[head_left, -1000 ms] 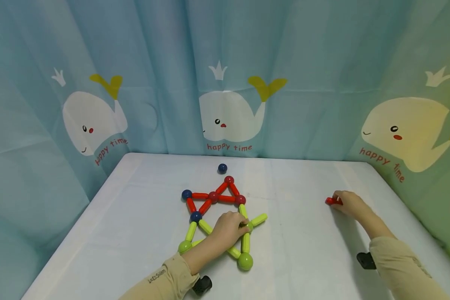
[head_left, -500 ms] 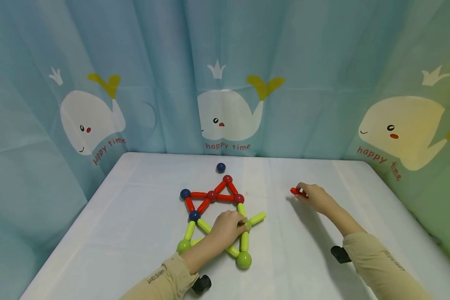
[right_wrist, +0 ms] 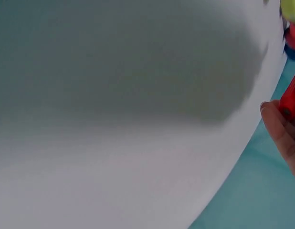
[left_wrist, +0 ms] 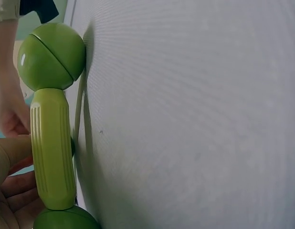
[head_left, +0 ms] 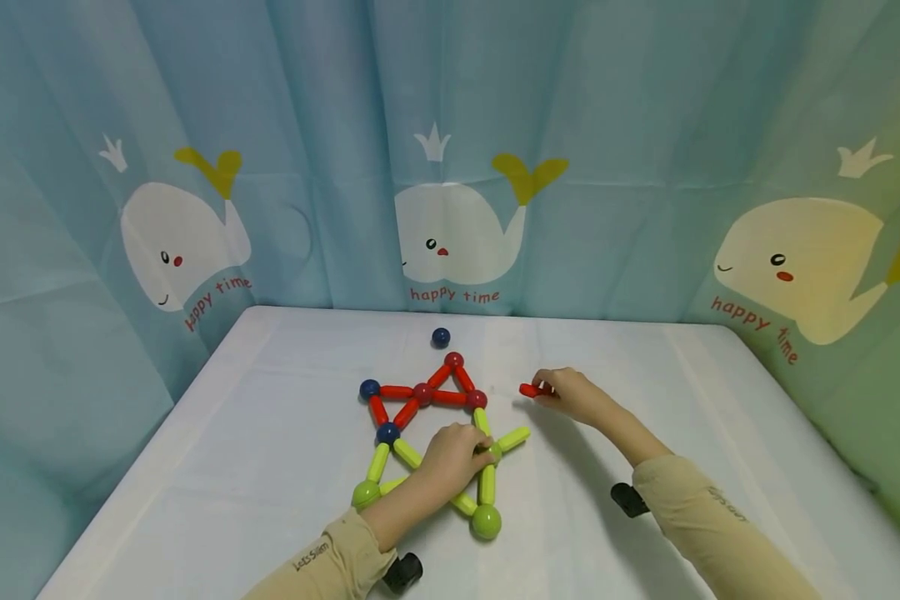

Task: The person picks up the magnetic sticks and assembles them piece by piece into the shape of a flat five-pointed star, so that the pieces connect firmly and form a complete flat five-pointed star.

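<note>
A flat figure of magnetic rods and balls lies on the white table: red rods [head_left: 450, 398] at the far part, yellow-green rods [head_left: 487, 485] nearer. My left hand [head_left: 450, 462] pinches a green ball [head_left: 495, 452] on the figure's right side, which it partly hides. From that ball a green rod [head_left: 513, 439] sticks out to the right with a free end. To the right of the figure, my right hand [head_left: 576, 395] holds a short red rod [head_left: 528, 390] above the table; its end shows in the right wrist view. The left wrist view has a green rod [left_wrist: 53, 148] between two green balls.
A loose blue ball [head_left: 441, 337] lies beyond the figure's far tip. At the table's back edge hangs a blue curtain [head_left: 330, 167] printed with whales. Tabletop [head_left: 607, 342] stretches to the right of the figure.
My right hand has moved left across the table with the red rod, from the far right to near the figure. The left hand stays at the green ball.
</note>
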